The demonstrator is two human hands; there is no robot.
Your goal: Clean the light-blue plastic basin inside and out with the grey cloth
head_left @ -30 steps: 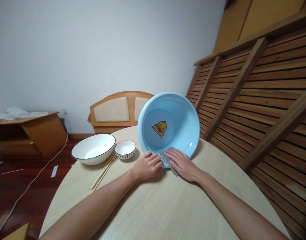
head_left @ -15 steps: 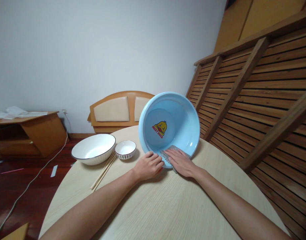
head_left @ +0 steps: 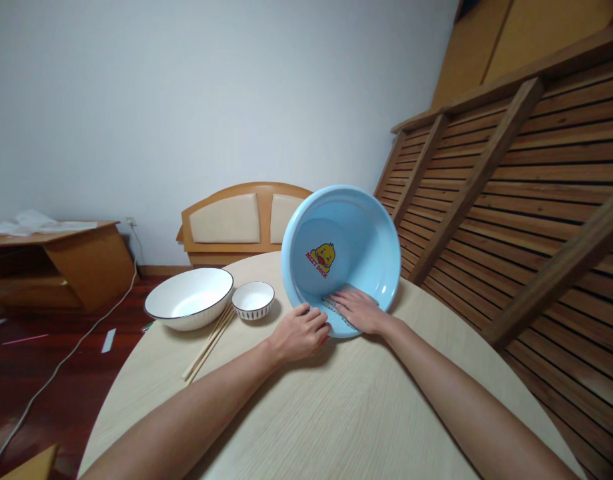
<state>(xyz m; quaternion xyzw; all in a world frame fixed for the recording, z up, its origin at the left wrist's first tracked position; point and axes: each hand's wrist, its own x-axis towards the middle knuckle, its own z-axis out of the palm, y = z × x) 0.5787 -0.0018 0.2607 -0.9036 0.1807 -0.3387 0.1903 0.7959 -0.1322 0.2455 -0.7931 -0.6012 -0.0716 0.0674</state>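
Note:
A light blue plastic basin with a yellow duck print stands tilted on its side, its opening facing me. My left hand is closed around the lower left part of its rim. Inside the basin, near the lower rim, my right hand lies flat with fingers stretched out, pressing a grey cloth against the wall. Most of the cloth is hidden under that hand. Left of the basin are a small striped bowl, several wooden chopsticks and a large white bowl with a dark rim.
Everything rests on a round pale wooden table. A slatted wooden frame leans at the right. Behind the table is a padded headboard. A low wooden cabinet and a white cable are at the left.
My right hand has slid deeper into the basin, away from the near rim, carrying the cloth with it. The left hand keeps its hold on the rim.

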